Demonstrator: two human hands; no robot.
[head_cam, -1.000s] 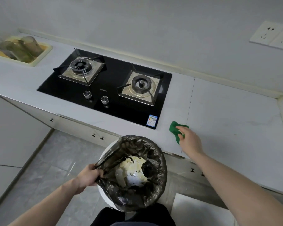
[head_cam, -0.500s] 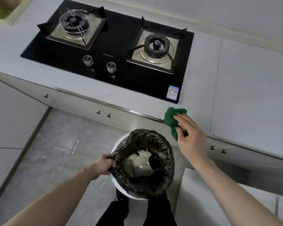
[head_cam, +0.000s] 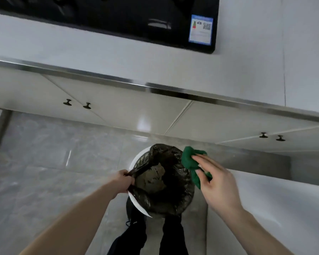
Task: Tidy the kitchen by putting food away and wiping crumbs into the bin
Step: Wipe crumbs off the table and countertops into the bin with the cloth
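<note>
Above the bin (head_cam: pixel 136 163), at its right rim, your right hand (head_cam: pixel 216 183) is holding one green cloth (head_cam: pixel 189 161), fingers nearly straight and pinching it. It is looking soft and light, so take it by the bunched middle. Your left hand (head_cam: pixel 122 180) is gripping the black bag liner (head_cam: pixel 180 196), thin and probably easy to tear. One bin, four cabinet knobs (head_cam: pixel 87 105).

A crumpled green cloth (head_cam: pixel 189 161) is held by the right hand (head_cam: pixel 215 183) over the right rim of the white bin (head_cam: pixel 136 203). The left hand (head_cam: pixel 122 181) grips its black liner (head_cam: pixel 180 196), stretched open.
</note>
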